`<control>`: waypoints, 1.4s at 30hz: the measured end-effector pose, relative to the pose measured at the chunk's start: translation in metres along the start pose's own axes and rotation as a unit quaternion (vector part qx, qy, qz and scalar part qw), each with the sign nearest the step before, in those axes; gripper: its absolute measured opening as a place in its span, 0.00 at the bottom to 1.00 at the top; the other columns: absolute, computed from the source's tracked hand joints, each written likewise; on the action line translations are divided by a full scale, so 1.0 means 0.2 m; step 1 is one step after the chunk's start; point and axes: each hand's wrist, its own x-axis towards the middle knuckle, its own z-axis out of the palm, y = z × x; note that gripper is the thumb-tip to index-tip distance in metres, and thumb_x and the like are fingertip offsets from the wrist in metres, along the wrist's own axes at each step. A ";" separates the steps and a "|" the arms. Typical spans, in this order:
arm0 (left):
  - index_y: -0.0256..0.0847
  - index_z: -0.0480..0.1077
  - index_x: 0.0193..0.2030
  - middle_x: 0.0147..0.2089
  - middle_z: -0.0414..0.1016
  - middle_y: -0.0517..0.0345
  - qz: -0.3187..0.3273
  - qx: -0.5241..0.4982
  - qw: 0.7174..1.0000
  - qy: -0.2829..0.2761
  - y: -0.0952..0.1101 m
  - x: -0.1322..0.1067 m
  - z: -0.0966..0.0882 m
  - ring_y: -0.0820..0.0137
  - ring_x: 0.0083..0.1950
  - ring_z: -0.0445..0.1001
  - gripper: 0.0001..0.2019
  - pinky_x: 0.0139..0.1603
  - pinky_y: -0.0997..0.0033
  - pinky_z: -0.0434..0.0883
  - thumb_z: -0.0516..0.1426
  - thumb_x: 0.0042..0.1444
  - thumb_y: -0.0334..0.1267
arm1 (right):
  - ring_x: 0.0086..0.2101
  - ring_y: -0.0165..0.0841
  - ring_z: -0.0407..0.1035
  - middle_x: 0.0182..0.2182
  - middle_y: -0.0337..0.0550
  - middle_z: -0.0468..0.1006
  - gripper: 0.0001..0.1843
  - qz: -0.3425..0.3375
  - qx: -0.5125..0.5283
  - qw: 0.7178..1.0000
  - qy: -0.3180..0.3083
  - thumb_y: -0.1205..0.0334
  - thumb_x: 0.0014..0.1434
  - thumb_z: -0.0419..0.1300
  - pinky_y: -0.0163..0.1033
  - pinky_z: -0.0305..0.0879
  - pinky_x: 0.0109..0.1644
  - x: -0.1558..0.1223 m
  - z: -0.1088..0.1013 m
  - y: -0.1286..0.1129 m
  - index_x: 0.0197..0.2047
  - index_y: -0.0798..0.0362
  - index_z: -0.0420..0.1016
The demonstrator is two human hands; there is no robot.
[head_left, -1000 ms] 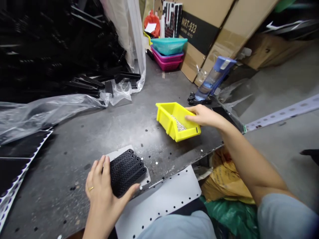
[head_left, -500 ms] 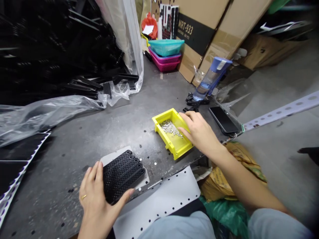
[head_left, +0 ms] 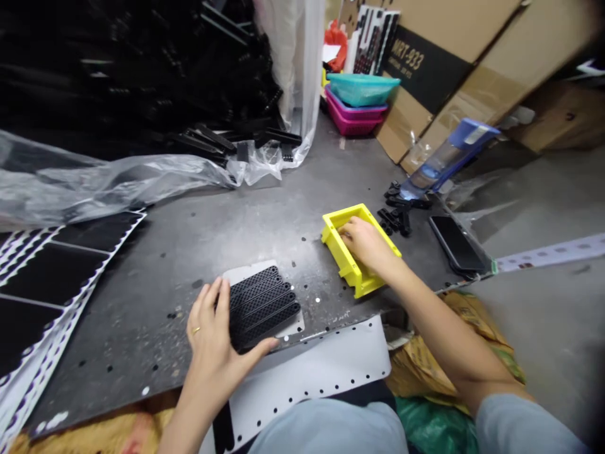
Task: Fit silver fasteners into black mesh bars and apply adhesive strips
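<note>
My left hand (head_left: pixel 215 337) rests with fingers and thumb spread around the left end of several black plastic strips (head_left: pixel 265 299). These strips have a crosshatched surface and rounded ends. They lie side by side on a pale flat sheet (head_left: pixel 299 323) near the table's front edge. My right hand (head_left: pixel 366 243) is down inside a yellow plastic bin (head_left: pixel 350 275), its fingers curled together at the bottom. The hand covers the small shiny metal pieces in there, so what the fingertips grip is hidden.
Black plastic parts (head_left: pixel 397 214) and a tilted blue water bottle (head_left: pixel 447 157) are right of the bin, near a phone (head_left: pixel 456 244). Stacked baskets (head_left: pixel 357 113) stand at the back beside a cardboard box (head_left: pixel 425 69). Plastic sheeting (head_left: pixel 179 173) edges the black pile at left.
My right hand has moved from the bin's right rim down into it, and its fingers have curled. My left hand stays by the strips. The whole view has shifted.
</note>
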 end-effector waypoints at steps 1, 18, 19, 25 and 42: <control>0.45 0.34 0.81 0.77 0.51 0.31 0.003 0.000 1.000 -0.008 -0.01 0.00 0.00 0.32 0.77 0.50 0.61 0.72 0.26 0.52 0.66 0.52 0.63 | 0.43 0.41 0.74 0.41 0.52 0.79 0.13 -0.008 0.001 1.000 0.007 0.70 0.65 0.56 0.46 0.70 0.51 -0.01 -0.05 0.01 0.41 0.55 0.83; 0.41 0.46 0.78 0.76 0.58 0.36 0.019 -0.074 0.996 -0.056 -0.02 -0.02 -0.01 0.45 0.79 0.50 0.48 0.76 0.38 0.49 0.64 0.60 0.58 | 0.57 0.41 0.73 0.57 0.55 0.78 0.15 -0.345 0.267 0.896 0.083 0.70 0.71 0.57 0.51 0.76 0.58 -0.35 0.29 -0.72 0.59 0.53 0.74; 0.43 0.53 0.75 0.74 0.62 0.40 0.019 -0.080 0.996 -0.038 -0.02 -0.01 -0.02 0.49 0.79 0.52 0.38 0.76 0.40 0.50 0.62 0.65 0.53 | 0.54 0.40 0.75 0.53 0.53 0.80 0.14 -0.328 0.286 0.896 0.082 0.71 0.71 0.58 0.50 0.77 0.56 -0.35 0.28 -0.69 0.56 0.51 0.75; 0.47 0.76 0.50 0.48 0.83 0.63 0.092 -0.064 0.994 0.017 -0.05 0.13 -0.08 0.65 0.62 0.76 0.08 0.76 0.50 0.47 0.58 0.70 0.31 | 0.42 0.37 0.75 0.40 0.46 0.83 0.08 -0.341 0.286 0.891 0.094 0.69 0.69 0.62 0.48 0.75 0.49 -0.29 0.24 -0.68 0.50 0.53 0.77; 0.39 0.74 0.47 0.46 0.84 0.53 0.071 0.057 0.993 0.077 -0.17 0.11 -0.14 0.64 0.47 0.82 0.04 0.60 0.57 0.71 0.60 0.67 0.31 | 0.40 0.36 0.68 0.39 0.44 0.81 0.10 -0.354 0.147 0.924 0.004 0.62 0.72 0.59 0.42 0.60 0.43 -0.17 0.14 -0.67 0.47 0.55 0.81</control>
